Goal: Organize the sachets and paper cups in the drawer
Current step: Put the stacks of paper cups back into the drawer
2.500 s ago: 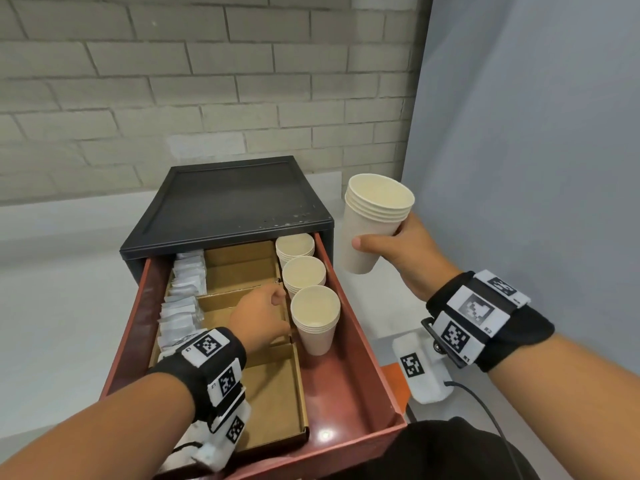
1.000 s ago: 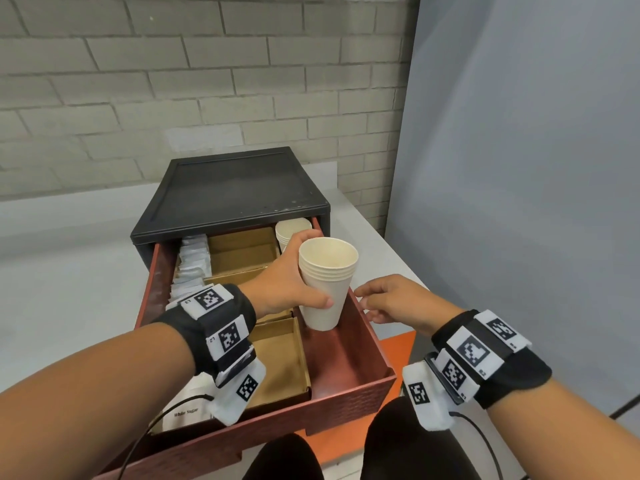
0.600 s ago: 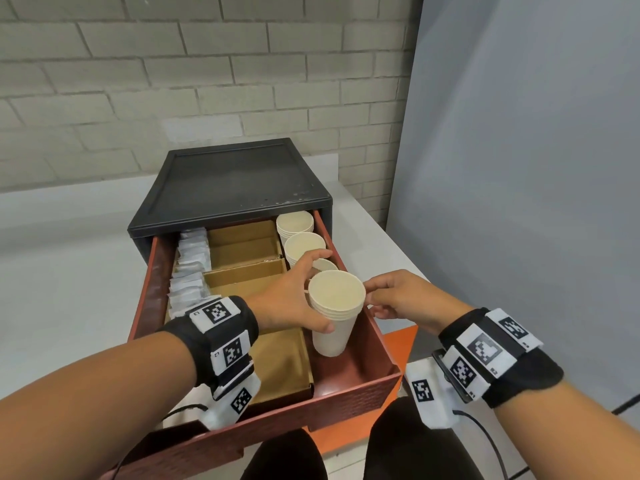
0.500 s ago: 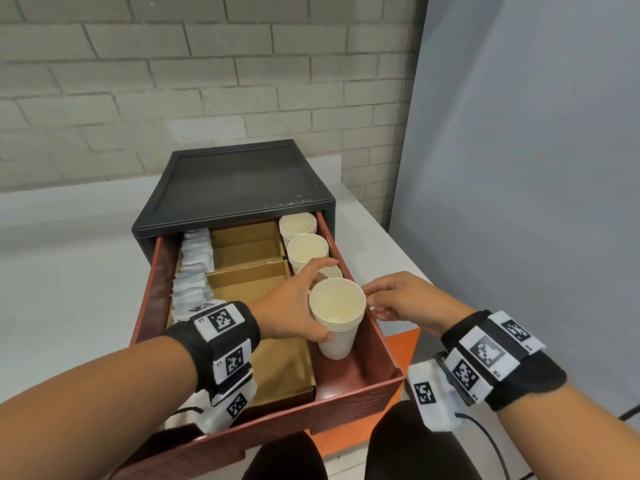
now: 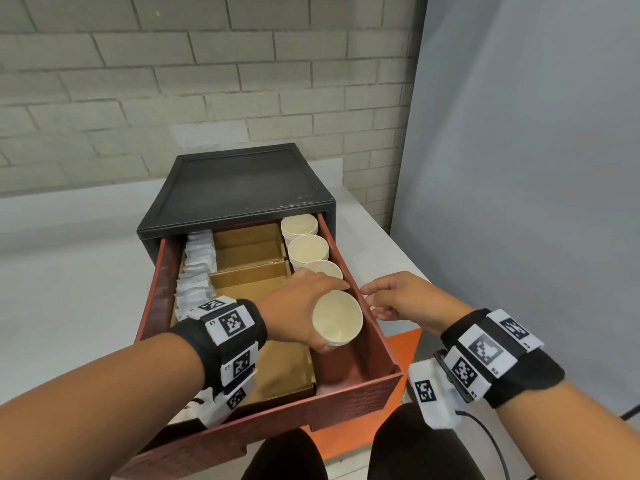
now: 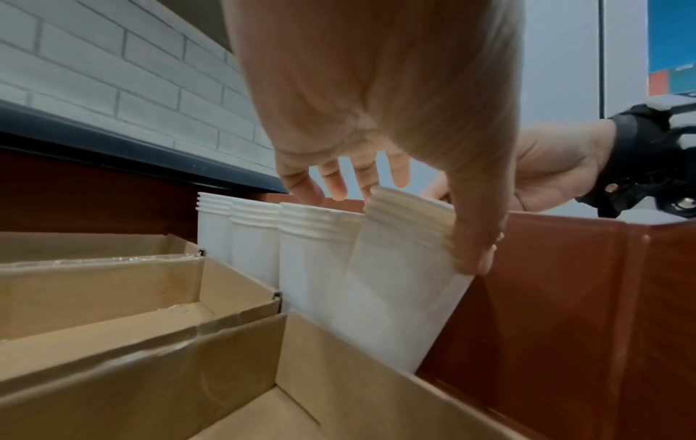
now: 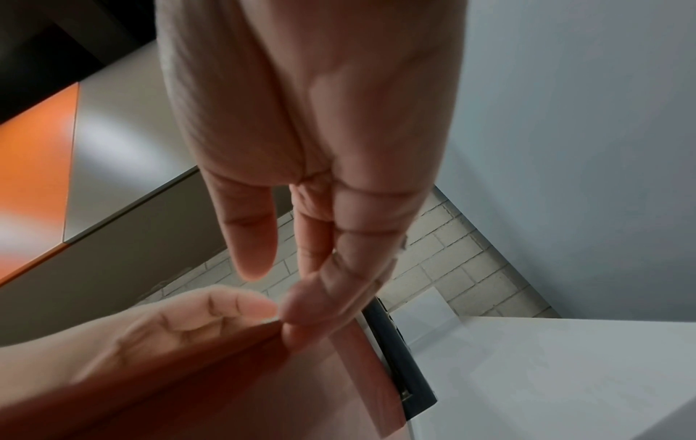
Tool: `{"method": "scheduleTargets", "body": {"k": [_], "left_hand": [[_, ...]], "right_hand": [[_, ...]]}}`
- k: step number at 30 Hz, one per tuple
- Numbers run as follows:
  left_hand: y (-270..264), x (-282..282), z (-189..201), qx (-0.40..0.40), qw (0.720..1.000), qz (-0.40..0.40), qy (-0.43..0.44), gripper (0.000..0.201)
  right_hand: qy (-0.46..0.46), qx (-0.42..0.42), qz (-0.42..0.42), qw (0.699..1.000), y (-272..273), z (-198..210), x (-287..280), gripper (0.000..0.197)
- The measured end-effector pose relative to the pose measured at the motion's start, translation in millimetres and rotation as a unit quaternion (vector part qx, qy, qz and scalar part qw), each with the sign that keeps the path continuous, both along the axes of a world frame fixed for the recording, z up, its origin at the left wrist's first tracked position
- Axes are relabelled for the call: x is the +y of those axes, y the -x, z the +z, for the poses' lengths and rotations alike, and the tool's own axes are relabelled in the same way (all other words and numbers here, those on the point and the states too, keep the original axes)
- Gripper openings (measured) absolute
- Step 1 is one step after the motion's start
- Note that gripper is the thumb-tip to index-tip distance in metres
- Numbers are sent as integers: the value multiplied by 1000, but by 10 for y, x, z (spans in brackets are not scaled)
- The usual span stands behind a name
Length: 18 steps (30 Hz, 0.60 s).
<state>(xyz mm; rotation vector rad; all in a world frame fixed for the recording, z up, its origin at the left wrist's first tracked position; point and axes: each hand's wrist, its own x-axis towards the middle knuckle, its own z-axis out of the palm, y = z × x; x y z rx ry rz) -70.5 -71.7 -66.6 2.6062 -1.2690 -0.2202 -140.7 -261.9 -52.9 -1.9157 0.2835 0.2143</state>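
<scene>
Pale brick wall and a grey panel are seen behind a white desk (image 5: 86,271) carrying a black cabinet (image 5: 239,188) with its red-brown drawer (image 5: 360,400) pulled out. A tilted stack of cream paper cups (image 5: 337,322) is gripped near the rim by the left hand (image 5: 294,306), fingers curled round it, in the drawer's right lane, just in front of three upright cup stacks (image 5: 308,247). White sachets (image 5: 197,271) are lined along the left side beside brown cardboard dividers (image 5: 249,258). The right hand (image 5: 405,299), fingers relaxed and apart, is held at the drawer's right wall.
</scene>
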Motion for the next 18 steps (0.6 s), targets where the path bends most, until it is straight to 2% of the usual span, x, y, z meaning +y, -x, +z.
{"method": "scheduleTargets", "body": {"k": [8,12,18], "left_hand": [[114,0,70,-38,998,8,-48,88],[151,-8,88,-52,995,-6,-90,96],[89,-91,63,-80,983,23,-162,102]], "right_hand": [[10,-4,5,1000,43,28,22,33],[1,-4,3,1000,51,31,27,31],[-1,0,-1,1000,46,31,29,29]]}}
